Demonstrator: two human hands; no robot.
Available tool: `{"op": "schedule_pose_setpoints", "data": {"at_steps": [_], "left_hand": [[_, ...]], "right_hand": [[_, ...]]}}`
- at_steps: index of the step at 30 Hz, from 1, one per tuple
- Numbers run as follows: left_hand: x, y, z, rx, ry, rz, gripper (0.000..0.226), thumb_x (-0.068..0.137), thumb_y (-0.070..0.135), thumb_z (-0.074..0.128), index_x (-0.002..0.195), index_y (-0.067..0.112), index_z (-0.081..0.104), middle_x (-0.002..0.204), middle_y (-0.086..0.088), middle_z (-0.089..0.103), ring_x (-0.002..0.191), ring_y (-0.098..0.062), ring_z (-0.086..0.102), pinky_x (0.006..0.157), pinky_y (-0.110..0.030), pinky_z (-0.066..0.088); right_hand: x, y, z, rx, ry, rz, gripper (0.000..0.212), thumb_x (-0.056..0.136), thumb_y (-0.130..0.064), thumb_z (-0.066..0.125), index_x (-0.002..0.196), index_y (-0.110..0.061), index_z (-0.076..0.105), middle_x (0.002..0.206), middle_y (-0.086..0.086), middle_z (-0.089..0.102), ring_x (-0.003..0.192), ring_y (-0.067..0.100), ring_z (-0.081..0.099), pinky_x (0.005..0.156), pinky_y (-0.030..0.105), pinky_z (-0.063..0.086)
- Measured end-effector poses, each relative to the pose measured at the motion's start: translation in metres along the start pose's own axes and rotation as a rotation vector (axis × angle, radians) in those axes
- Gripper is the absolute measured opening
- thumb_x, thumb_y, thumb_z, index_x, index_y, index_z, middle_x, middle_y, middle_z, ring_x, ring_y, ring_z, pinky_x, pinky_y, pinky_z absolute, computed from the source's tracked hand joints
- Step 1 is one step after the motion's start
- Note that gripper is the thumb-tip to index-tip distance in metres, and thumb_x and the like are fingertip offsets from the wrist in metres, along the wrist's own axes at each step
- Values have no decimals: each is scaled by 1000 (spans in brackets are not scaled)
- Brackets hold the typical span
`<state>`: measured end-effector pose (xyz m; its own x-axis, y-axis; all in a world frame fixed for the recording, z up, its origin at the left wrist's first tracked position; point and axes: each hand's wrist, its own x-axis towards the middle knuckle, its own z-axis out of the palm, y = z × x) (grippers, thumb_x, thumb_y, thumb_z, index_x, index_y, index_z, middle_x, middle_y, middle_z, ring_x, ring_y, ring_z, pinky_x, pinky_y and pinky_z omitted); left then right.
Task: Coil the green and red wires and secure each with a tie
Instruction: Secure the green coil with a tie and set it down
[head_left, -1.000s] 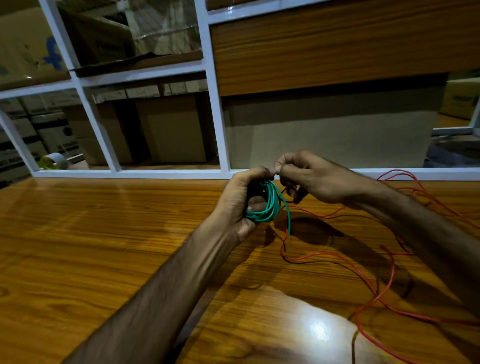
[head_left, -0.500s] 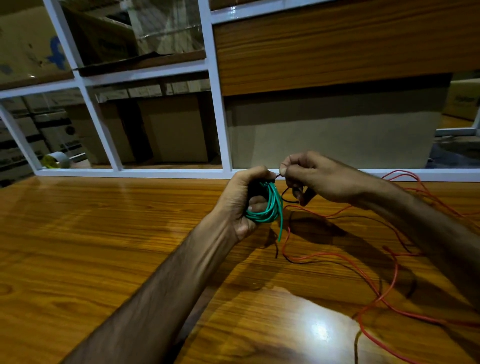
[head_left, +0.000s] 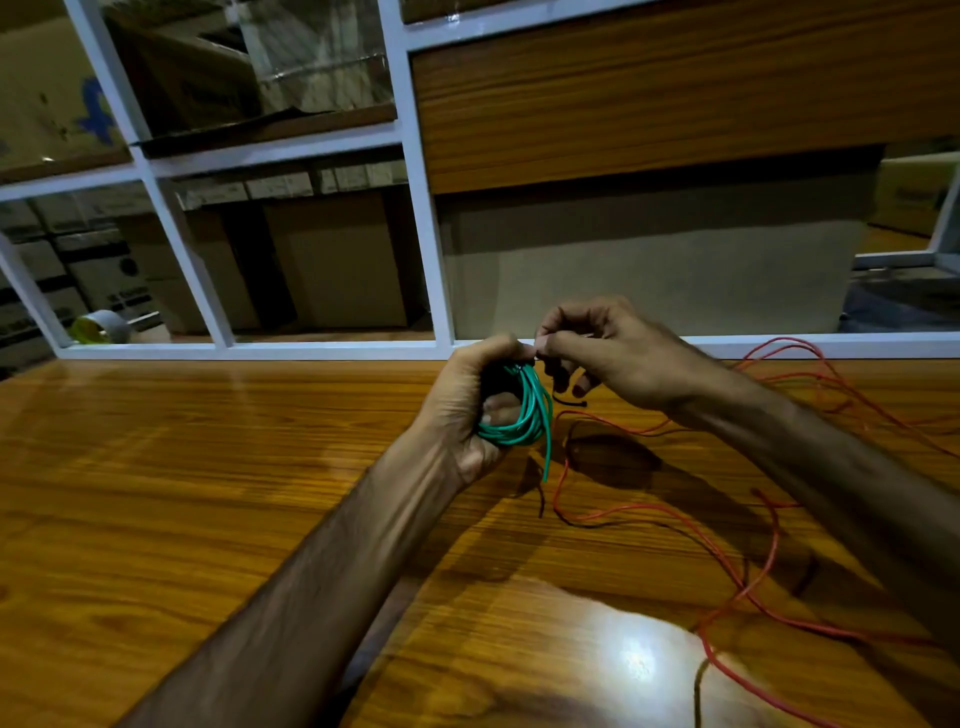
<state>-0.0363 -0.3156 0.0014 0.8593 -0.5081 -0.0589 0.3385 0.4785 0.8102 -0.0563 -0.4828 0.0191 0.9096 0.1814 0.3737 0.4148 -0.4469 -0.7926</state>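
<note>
Left hand (head_left: 467, 405): fingers curled round the coiled green wire (head_left: 524, 410), held above the desk (head_left: 208, 467), one loose end hanging below the coil. Right hand (head_left: 608, 353): thumb and forefinger pinching a thin dark tie (head_left: 569, 401) at the coil's top, touching the left hand. Red wire (head_left: 727, 561): uncoiled, sprawled on the desk below and right of the right hand.

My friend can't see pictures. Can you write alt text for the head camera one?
A person's left hand grips a coiled green wire above a wooden table, while the right hand pinches a thin dark tie at the coil's top. A loose red wire sprawls uncoiled across the table to the right.
</note>
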Motion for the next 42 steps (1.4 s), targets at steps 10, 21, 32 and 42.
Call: {"op": "schedule_pose_setpoints", "data": {"at_steps": [10,21,32,42], "left_hand": [[0,-2,1,-5,21,-1,29,99,7,48,70,9,49,47,0,43,28,-2,25,35,-12,12],[-3,-2,6,7,6,5,26,104,16,46,80,8,53,49,-8,57,26,-3,26,37,-10,10],[1,-5,-3,-88,31,23,45,101,25,59,61,4,60,64,-10,46,26,-3,29,32,-16,40],[19,-15,-27,-21,64,2,37,84,36,77,74,9,54,40,4,30,30,-5,31,114,-54,39]], "right_hand": [[0,8,9,184,141,71,14,98,-16,61,84,-14,65,71,2,64,64,11,65,56,24,47],[1,9,19,381,209,142,23,95,-15,61,73,-19,63,66,2,62,58,10,60,53,23,46],[-3,13,25,532,113,236,24,100,-23,58,77,-24,68,79,1,62,65,14,60,56,28,45],[-6,17,25,552,12,295,30,96,-33,67,112,-8,69,96,11,70,74,20,67,55,28,46]]}}
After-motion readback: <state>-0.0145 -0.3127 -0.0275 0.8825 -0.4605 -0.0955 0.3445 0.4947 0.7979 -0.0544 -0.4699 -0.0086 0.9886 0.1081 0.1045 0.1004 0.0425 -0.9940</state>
